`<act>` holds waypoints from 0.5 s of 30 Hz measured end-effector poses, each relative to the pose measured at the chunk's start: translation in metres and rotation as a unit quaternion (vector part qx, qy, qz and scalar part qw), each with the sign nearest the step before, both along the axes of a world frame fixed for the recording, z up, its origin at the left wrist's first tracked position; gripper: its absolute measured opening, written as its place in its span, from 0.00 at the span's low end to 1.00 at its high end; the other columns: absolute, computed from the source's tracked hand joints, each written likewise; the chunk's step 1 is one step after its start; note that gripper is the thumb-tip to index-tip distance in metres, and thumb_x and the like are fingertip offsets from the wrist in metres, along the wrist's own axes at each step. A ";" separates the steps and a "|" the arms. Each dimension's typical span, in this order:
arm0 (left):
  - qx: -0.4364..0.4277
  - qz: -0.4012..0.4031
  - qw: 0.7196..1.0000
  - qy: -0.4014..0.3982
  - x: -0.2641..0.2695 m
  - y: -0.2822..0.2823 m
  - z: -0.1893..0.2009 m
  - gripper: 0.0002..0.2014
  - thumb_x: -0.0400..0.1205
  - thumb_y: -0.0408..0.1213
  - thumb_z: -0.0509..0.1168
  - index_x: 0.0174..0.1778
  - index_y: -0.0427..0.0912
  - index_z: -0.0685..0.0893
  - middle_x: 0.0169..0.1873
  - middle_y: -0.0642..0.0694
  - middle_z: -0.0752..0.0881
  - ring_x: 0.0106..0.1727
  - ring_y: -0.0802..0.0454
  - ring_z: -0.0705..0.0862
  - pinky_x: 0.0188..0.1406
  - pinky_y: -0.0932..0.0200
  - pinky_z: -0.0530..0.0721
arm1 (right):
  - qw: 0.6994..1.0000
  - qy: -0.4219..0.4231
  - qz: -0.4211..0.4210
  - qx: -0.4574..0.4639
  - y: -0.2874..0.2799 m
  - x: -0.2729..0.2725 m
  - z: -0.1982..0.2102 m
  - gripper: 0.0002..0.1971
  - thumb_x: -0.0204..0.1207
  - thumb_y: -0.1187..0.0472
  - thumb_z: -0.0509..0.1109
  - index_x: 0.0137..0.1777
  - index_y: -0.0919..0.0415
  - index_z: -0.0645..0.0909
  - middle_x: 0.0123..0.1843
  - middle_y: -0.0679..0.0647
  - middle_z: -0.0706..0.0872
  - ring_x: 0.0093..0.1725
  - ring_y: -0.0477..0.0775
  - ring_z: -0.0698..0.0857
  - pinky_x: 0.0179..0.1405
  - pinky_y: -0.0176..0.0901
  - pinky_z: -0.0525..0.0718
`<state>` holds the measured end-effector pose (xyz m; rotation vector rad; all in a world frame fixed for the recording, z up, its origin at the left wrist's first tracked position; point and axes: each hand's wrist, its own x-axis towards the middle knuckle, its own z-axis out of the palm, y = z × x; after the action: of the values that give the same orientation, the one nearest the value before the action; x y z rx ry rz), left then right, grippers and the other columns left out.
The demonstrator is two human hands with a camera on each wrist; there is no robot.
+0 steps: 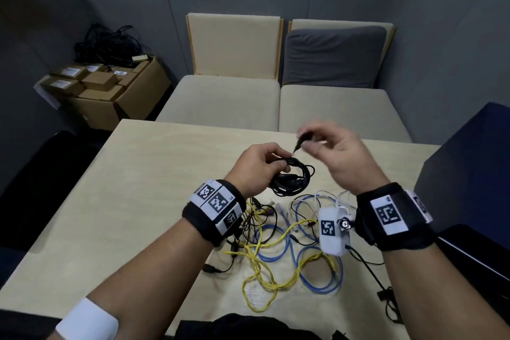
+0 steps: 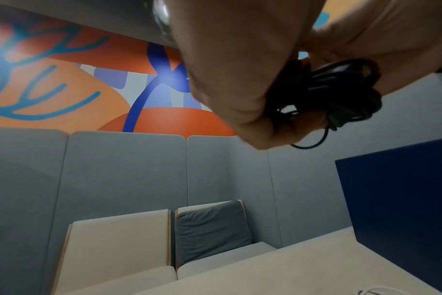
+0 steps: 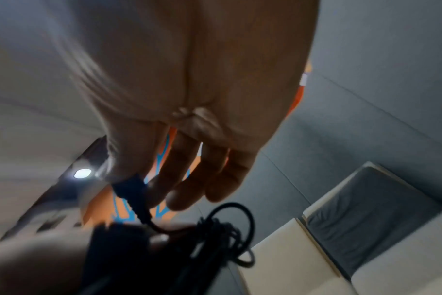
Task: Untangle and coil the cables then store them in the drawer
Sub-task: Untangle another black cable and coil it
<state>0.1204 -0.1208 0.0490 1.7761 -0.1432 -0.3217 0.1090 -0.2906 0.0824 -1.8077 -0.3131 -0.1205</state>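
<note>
A coiled black cable (image 1: 293,180) hangs above the table, gripped by my left hand (image 1: 258,167); the left wrist view shows the coil (image 2: 336,93) bunched under my curled fingers. Just to its upper right my right hand (image 1: 328,146) pinches the cable's plug end (image 1: 301,141) between thumb and forefinger, seen in the right wrist view as a dark plug (image 3: 133,191) with the coil (image 3: 215,235) below it. On the table below lie tangled yellow cables (image 1: 262,265), blue cables (image 1: 317,270), a white cable (image 1: 323,196) and thin black ones (image 1: 220,268).
The pale table (image 1: 124,201) carries a dark blue cabinet (image 1: 469,168) at its right. Two beige seats (image 1: 276,102) with a grey cushion (image 1: 334,55) stand behind. Cardboard boxes (image 1: 110,88) topped with black cables sit at the back left.
</note>
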 end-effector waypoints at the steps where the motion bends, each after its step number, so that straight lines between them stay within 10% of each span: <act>1: -0.002 -0.001 1.000 -0.002 0.000 0.001 0.001 0.12 0.82 0.24 0.64 0.40 0.47 0.83 0.35 0.46 0.88 0.34 0.51 0.85 0.36 0.58 0.83 | 0.998 0.016 0.035 -0.045 0.003 -0.002 -0.002 0.11 0.74 0.70 0.72 0.45 0.50 0.84 0.43 0.50 0.86 0.41 0.40 0.82 0.47 0.30 0.79; 5: -0.003 -0.001 1.000 -0.012 -0.002 0.003 0.000 0.13 0.81 0.23 0.63 0.38 0.46 0.82 0.29 0.50 0.85 0.27 0.60 0.83 0.26 0.67 0.79 | 0.974 0.011 0.061 -0.218 0.008 -0.004 -0.005 0.06 0.74 0.65 0.75 0.48 0.53 0.86 0.37 0.46 0.86 0.38 0.41 0.80 0.42 0.34 0.77; 10: -0.022 -0.001 1.000 -0.001 -0.003 0.002 -0.002 0.12 0.83 0.22 0.60 0.44 0.43 0.83 0.40 0.39 0.87 0.36 0.48 0.85 0.31 0.60 0.83 | 0.930 -0.002 0.035 -0.366 0.011 -0.004 -0.005 0.07 0.74 0.57 0.75 0.47 0.52 0.80 0.39 0.51 0.82 0.40 0.52 0.79 0.40 0.44 0.74; 15: -0.030 0.008 1.000 -0.004 -0.003 0.001 -0.003 0.13 0.83 0.21 0.58 0.45 0.42 0.82 0.41 0.39 0.87 0.38 0.47 0.86 0.38 0.55 0.85 | 0.929 -0.041 0.038 -0.366 0.008 0.000 -0.007 0.06 0.73 0.58 0.75 0.49 0.51 0.84 0.39 0.48 0.82 0.42 0.48 0.77 0.42 0.40 0.71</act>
<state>0.1175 -0.1193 0.0464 1.7181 -0.1445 -0.2957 0.1089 -0.2822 0.0759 -2.5310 -0.5347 -0.0211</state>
